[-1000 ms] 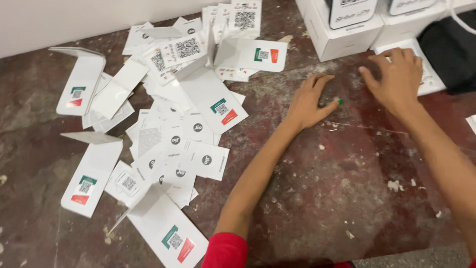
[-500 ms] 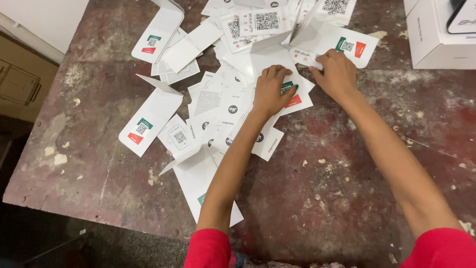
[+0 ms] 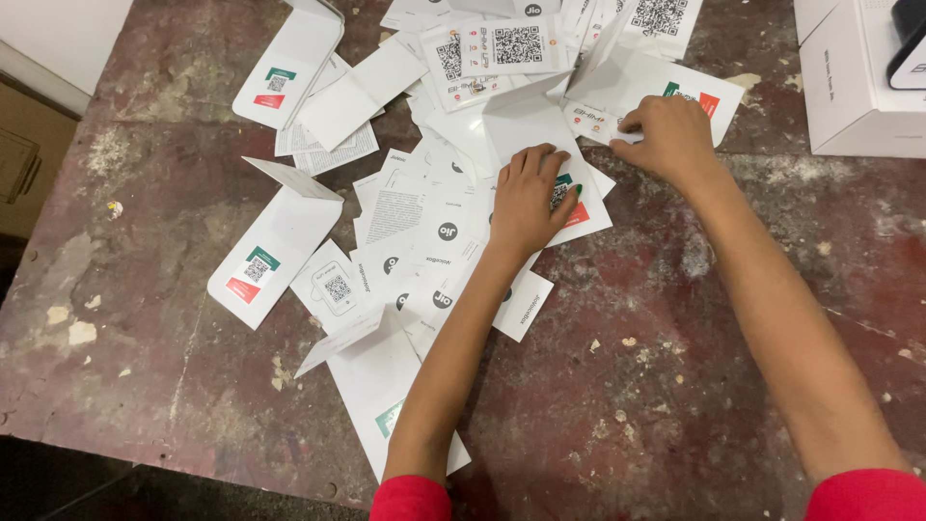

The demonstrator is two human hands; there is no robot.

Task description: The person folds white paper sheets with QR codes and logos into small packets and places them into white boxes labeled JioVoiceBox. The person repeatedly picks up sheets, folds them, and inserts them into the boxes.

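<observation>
Many white paper cards and folded leaflets (image 3: 424, 232) with square codes lie scattered over a worn dark red table (image 3: 675, 386). My left hand (image 3: 529, 201) lies flat, fingers spread, on a folded white leaflet (image 3: 526, 125) with a green and red mark. My right hand (image 3: 670, 140) rests knuckles up, fingers curled onto a small card (image 3: 593, 121) at the edge of another folded leaflet (image 3: 666, 82). Whether it pinches the card I cannot tell. Both sleeves are red.
A white box (image 3: 849, 87) holding a dark device stands at the table's far right corner. More folded leaflets lie at the left (image 3: 275, 236) and far left (image 3: 289, 63). Crumbs and chips dot the table. A brown cabinet (image 3: 24, 154) stands left of the table.
Both hands have moved left from beside the white box onto the paper pile. The left hand now presses a folded leaflet and the right touches a small card.
</observation>
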